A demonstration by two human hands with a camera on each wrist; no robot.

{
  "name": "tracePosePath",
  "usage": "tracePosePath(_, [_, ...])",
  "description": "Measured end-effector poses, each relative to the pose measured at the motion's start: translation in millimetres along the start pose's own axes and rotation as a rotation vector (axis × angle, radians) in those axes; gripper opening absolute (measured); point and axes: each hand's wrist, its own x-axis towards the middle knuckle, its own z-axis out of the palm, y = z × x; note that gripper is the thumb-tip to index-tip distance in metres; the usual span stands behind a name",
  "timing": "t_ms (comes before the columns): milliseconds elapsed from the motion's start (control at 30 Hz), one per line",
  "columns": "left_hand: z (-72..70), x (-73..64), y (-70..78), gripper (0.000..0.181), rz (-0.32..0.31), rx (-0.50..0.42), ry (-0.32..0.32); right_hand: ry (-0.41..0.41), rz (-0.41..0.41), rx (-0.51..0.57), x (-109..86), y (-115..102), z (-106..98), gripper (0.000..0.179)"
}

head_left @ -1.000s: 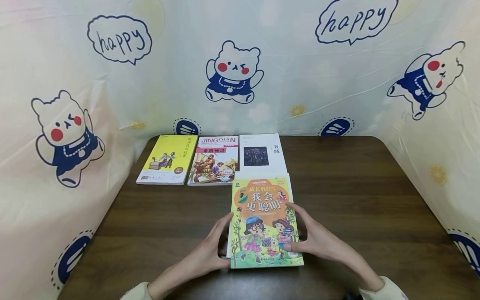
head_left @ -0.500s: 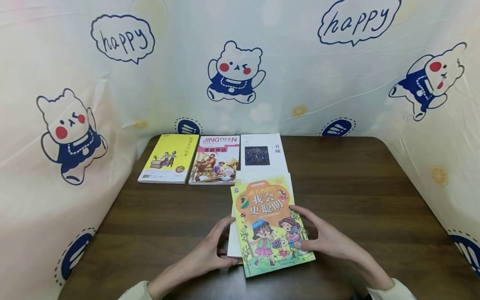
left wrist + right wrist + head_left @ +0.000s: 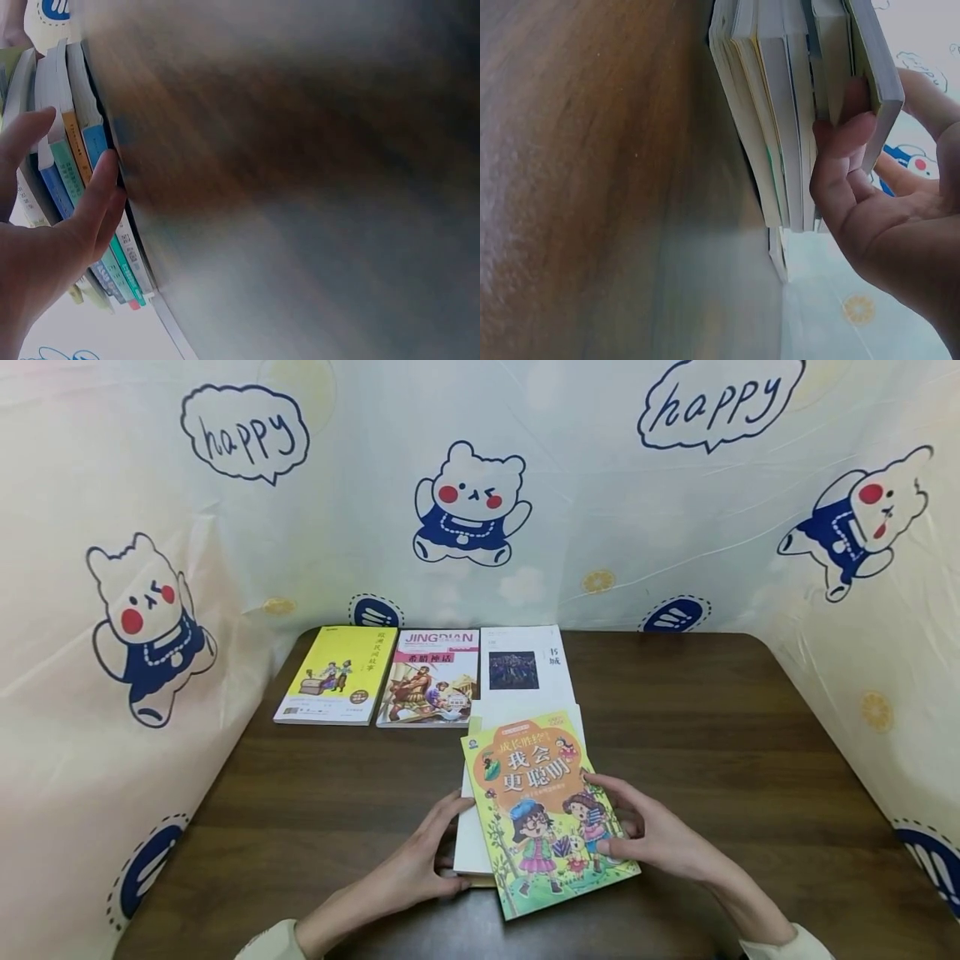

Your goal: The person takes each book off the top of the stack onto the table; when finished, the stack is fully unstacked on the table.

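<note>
A stack of books [image 3: 71, 142] lies near the front of the table, its several spines and page edges visible in the left wrist view. On top, a yellow-green picture book [image 3: 551, 827] sits turned at an angle, its lower right corner out past the white book [image 3: 471, 847] beneath. My right hand [image 3: 660, 839] pinches this picture book by its right edge, thumb on the cover and fingers under it in the right wrist view. My left hand [image 3: 416, 852] rests against the left side of the stack, its fingers [image 3: 97, 199] extended along the spines.
Three books lie in a row at the back: a yellow one [image 3: 337, 672], a pink and white one [image 3: 429, 681] and a white one [image 3: 525, 664]. The stack's far end meets the white one. Brown tabletop [image 3: 735, 743] extends right, and a printed cloth [image 3: 645, 510] surrounds the table.
The picture book has turned and slid right and toward me with my right hand, uncovering part of the white book below. My left hand has stayed nearly in place.
</note>
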Motion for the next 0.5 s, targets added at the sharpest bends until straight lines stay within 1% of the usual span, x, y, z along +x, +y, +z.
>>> tracePosePath(67, [0.5,0.3,-0.9,0.095,0.003,-0.002,-0.006,-0.004,-0.004,-0.017,-0.4,-0.1,-1.2,0.077])
tracePosePath(233, [1.0,0.2,-2.3,0.095,0.017,0.037,-0.009,0.000,-0.015,-0.074,-1.4,-1.0,-4.2,0.077])
tracePosePath(367, [1.2,-0.5,-2.1,0.098,0.027,0.099,-0.003,0.020,-0.012,-0.119,-2.6,-1.4,-5.9,0.076])
tracePosePath(500, [1.3,-1.4,-0.8,0.099,0.027,0.169,0.009,0.058,-0.007,-0.119,-5.5,-1.2,-9.0,0.074])
